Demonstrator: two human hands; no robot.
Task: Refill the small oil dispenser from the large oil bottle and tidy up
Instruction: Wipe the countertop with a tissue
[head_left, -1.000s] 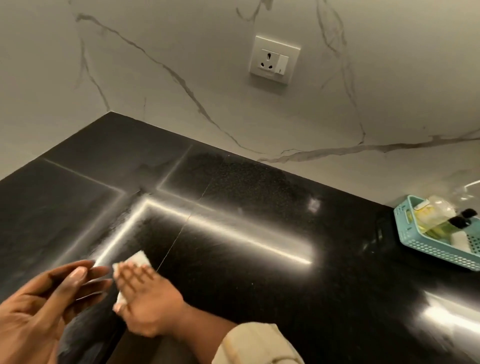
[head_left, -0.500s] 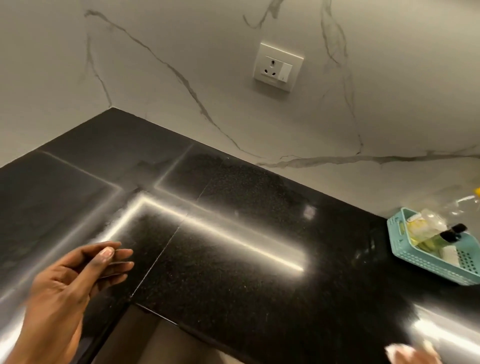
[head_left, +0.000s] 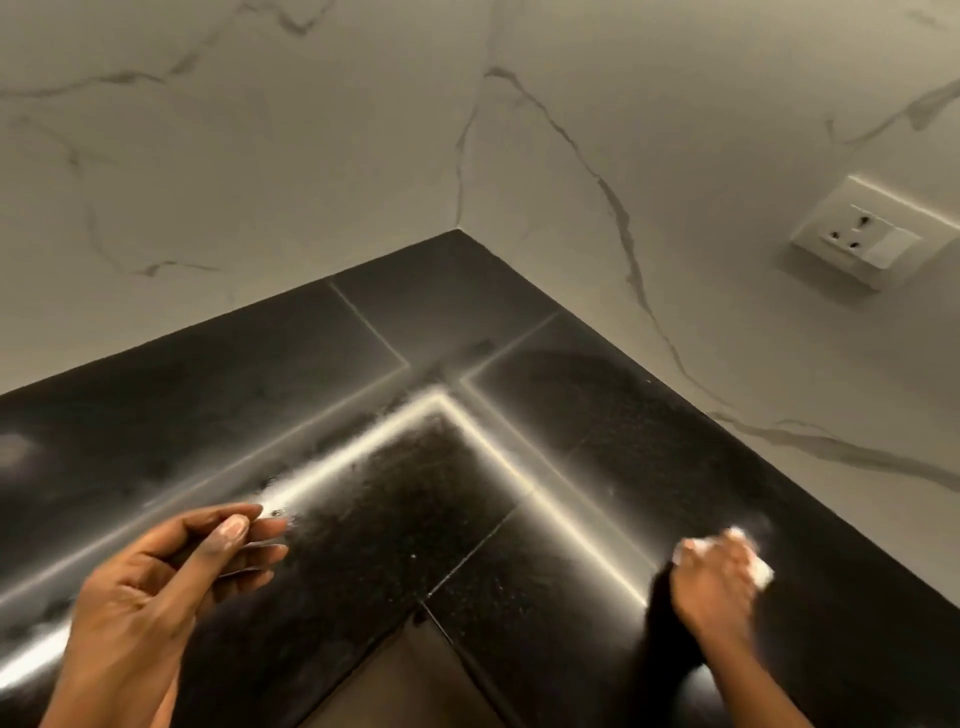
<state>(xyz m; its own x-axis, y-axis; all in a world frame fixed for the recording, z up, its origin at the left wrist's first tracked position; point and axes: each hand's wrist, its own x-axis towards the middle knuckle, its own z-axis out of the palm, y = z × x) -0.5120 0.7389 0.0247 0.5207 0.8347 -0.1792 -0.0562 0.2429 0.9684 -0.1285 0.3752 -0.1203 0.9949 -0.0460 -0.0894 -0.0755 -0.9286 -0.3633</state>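
My right hand (head_left: 714, 584) presses a crumpled white tissue (head_left: 758, 569) onto the glossy black countertop (head_left: 467, 493) at the right; the hand is blurred by motion. My left hand (head_left: 156, 597) hovers over the counter's near left part, palm up, fingers loosely curled and holding nothing. Neither the oil dispenser nor the large oil bottle is in view.
The black counter runs into a corner between two white marble walls (head_left: 260, 156). A white wall socket (head_left: 867, 241) sits on the right wall above the counter. The counter's inner front edge (head_left: 431, 613) meets at the bottom centre.
My right hand with the tissue has swept from the left part of the counter to the right. The view has turned left, so the teal basket with bottles has left the frame.
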